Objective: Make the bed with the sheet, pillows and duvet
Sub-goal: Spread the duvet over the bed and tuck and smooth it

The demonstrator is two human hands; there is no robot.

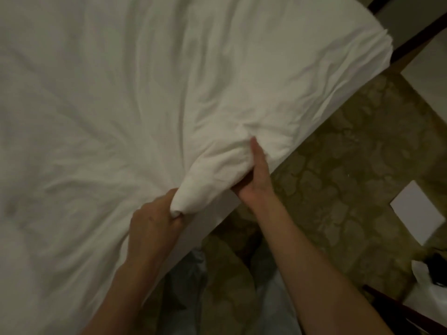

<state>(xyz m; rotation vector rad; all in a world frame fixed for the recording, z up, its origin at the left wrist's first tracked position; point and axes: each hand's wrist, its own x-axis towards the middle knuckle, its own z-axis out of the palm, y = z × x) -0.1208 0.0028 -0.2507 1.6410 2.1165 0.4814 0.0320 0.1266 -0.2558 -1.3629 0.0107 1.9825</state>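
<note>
A wrinkled white sheet [116, 97] covers the bed and fills most of the view. At the bed's near edge a bunched fold of it [208, 175] is lifted off the surface. My left hand [154, 226] grips the lower end of that fold in a fist. My right hand [256, 175] holds the fold from the right side, thumb pointing up along the cloth and fingers tucked underneath. Creases fan out across the sheet from where my hands pull. No pillow or duvet is in view.
Patterned olive carpet [343, 170] lies right of the bed. A white rectangular object [416, 211] lies on it. Dark wooden furniture edges show at the top right [416, 32] and bottom right [396, 310]. My legs stand at the bed's edge.
</note>
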